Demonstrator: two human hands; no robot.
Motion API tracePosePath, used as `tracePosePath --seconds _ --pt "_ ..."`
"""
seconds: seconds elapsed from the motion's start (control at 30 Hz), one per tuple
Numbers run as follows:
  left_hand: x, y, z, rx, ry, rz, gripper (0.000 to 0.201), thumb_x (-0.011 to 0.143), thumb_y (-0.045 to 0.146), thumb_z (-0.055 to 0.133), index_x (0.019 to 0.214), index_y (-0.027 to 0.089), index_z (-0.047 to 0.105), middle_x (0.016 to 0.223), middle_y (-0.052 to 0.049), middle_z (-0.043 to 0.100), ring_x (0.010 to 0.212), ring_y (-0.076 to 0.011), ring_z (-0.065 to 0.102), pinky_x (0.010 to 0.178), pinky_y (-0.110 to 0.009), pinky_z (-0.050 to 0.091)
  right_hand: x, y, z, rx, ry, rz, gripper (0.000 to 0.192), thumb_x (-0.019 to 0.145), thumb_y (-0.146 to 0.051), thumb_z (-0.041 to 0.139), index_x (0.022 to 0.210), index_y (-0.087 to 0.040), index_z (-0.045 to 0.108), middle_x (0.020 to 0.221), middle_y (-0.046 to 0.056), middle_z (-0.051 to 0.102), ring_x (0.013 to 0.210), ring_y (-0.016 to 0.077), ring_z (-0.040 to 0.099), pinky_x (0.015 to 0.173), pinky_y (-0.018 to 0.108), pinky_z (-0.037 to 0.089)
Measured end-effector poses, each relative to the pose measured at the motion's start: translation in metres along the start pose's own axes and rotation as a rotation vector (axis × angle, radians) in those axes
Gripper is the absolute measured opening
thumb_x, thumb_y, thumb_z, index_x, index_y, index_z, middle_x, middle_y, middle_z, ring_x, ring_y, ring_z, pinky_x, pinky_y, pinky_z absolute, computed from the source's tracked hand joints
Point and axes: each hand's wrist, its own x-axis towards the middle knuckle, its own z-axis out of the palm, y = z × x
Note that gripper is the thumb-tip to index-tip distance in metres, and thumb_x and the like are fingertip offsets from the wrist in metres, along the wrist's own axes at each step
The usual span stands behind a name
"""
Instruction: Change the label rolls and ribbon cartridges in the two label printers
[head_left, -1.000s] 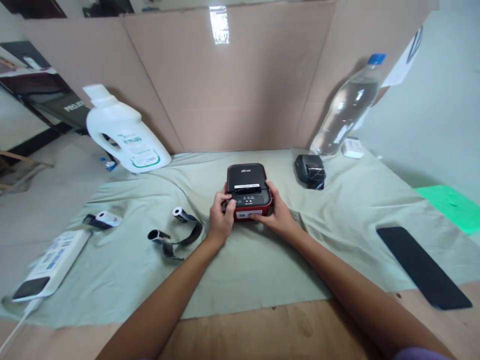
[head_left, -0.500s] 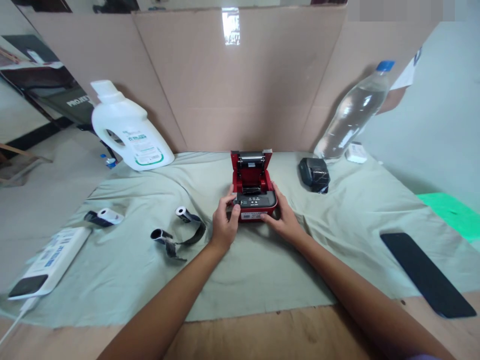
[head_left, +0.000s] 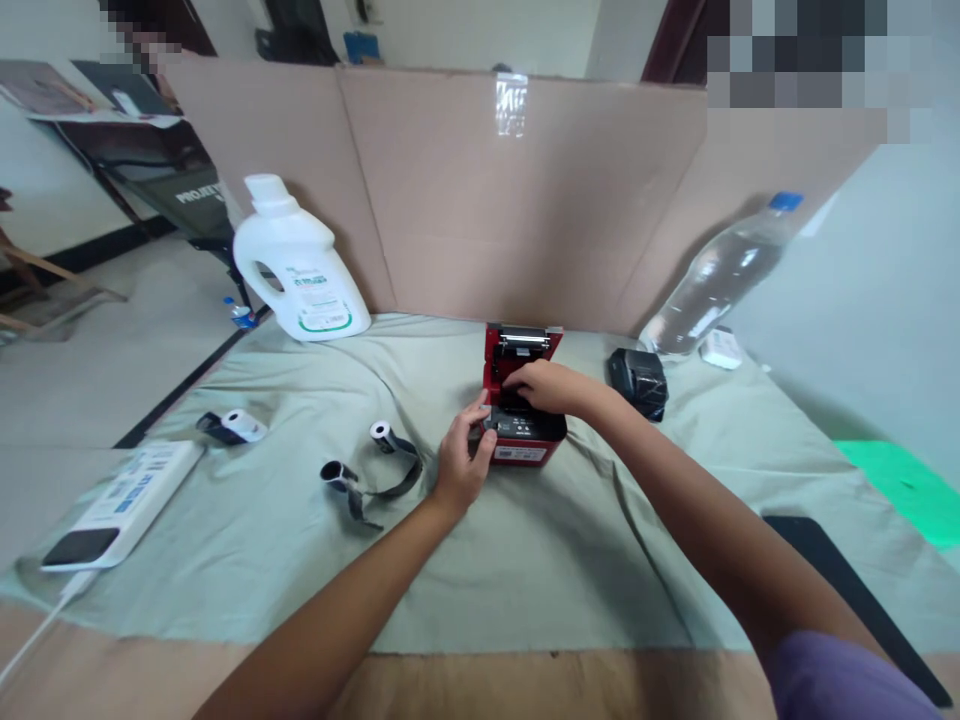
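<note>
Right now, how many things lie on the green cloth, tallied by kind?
Label printer, lid open, both hands on it: 1
Paper rolls: 3
Detergent jug: 1
Water bottle: 1
Black wrapped device: 1
Power strip: 1
Phone: 1
Small white box: 1
Total: 10

Left hand (head_left: 463, 462) cupped forward in a loose grip; right hand (head_left: 546, 386) reaches farther ahead, fingers curled down.

Your right hand (head_left: 546, 385) covers the open bay of the red printer (head_left: 523, 420), so you cannot tell what lies inside or whether your fingers grip anything. The black phone (head_left: 855, 590) runs behind your right forearm and off the bottom edge. The label on the white jug (head_left: 298, 265) is too small to read.
</note>
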Motion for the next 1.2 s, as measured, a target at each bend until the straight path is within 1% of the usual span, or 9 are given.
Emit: tracePosePath --seconds 0.1,0.23,0.37,0.47,0.63,0.87,1.03,1.13,1.2 --pt "0.001 0.002 0.000 0.003 0.004 0.026 0.025 0.101 0.033 0.051 0.121 0.021 0.058 0.146 -0.014 0.060 0.133 -0.0256 0.059 0.111 -0.046 0.048 0.022 -0.016 -0.004 -0.203 -0.202 0.103 0.033 0.087 -0.009 0.057 0.113 -0.013 0.076 0.109 0.017 0.077 0.097 0.0293 0.072 0.075 0.031 0.049" --pt "0.003 0.002 0.000 -0.011 0.011 0.062 0.022 0.100 0.031 0.052 0.119 0.022 0.059 0.146 -0.014 0.060 0.136 -0.0251 0.057 0.113 -0.047 0.047 0.029 -0.015 -0.003 -0.154 -0.313 0.137 0.030 0.086 -0.010 0.059 0.113 -0.011 0.073 0.105 0.017 0.076 0.088 0.0273 0.071 0.067 0.029 0.046" --pt "0.005 0.004 0.000 -0.035 0.025 0.075 0.021 0.099 0.030 0.054 0.118 0.022 0.060 0.144 -0.013 0.061 0.134 -0.0247 0.058 0.112 -0.046 0.048 0.011 -0.009 -0.013 -0.063 -0.158 0.025 0.032 0.085 -0.008 0.060 0.114 -0.015 0.070 0.114 0.012 0.074 0.097 0.0234 0.068 0.073 0.026 0.046" --pt "0.006 0.005 -0.001 -0.035 0.023 0.085 0.021 0.098 0.031 0.055 0.117 0.023 0.061 0.143 -0.012 0.062 0.134 -0.0249 0.058 0.113 -0.047 0.047 0.002 -0.018 -0.023 -0.025 -0.041 0.051 0.027 0.086 -0.008 0.053 0.104 -0.016 0.072 0.103 0.009 0.075 0.088 0.0207 0.067 0.070 0.026 0.045" --pt "0.007 0.005 -0.002 -0.048 0.024 0.088 0.023 0.098 0.032 0.055 0.119 0.023 0.061 0.142 -0.010 0.063 0.135 -0.0243 0.057 0.114 -0.047 0.047 0.015 -0.035 -0.021 -0.036 -0.123 0.145 0.030 0.084 -0.004 0.050 0.090 -0.018 0.076 0.090 0.007 0.075 0.083 0.0199 0.066 0.068 0.025 0.043" --pt "0.008 0.006 -0.002 -0.066 0.023 0.101 0.023 0.097 0.030 0.057 0.118 0.024 0.060 0.142 -0.009 0.063 0.134 -0.0243 0.057 0.114 -0.047 0.047 0.004 -0.010 -0.007 -0.077 0.006 0.210 0.033 0.087 -0.004 0.050 0.109 -0.015 0.072 0.107 0.011 0.074 0.094 0.0212 0.066 0.080 0.027 0.047" --pt "0.008 0.005 -0.001 -0.056 0.022 0.100 0.023 0.098 0.030 0.055 0.119 0.024 0.060 0.143 -0.010 0.063 0.134 -0.0237 0.057 0.114 -0.047 0.047 -0.002 0.003 0.003 -0.177 -0.014 0.161 0.046 0.086 -0.011 0.060 0.131 -0.018 0.068 0.133 0.015 0.066 0.128 0.0316 0.054 0.100 0.036 0.045" --pt "0.008 0.006 -0.001 -0.055 0.025 0.089 0.022 0.098 0.029 0.055 0.119 0.023 0.060 0.143 -0.010 0.063 0.133 -0.0231 0.058 0.113 -0.046 0.047 0.002 0.003 0.005 -0.237 -0.084 0.200 0.043 0.086 -0.021 0.064 0.128 -0.025 0.071 0.131 0.013 0.068 0.132 0.0379 0.050 0.100 0.044 0.044" --pt "0.008 0.007 -0.002 -0.056 0.028 0.091 0.022 0.098 0.030 0.055 0.118 0.023 0.060 0.143 -0.010 0.063 0.132 -0.0232 0.059 0.113 -0.046 0.048 0.002 0.003 0.002 -0.248 -0.079 0.196 0.040 0.085 -0.021 0.065 0.124 -0.025 0.071 0.127 0.012 0.070 0.128 0.0378 0.052 0.100 0.046 0.043"
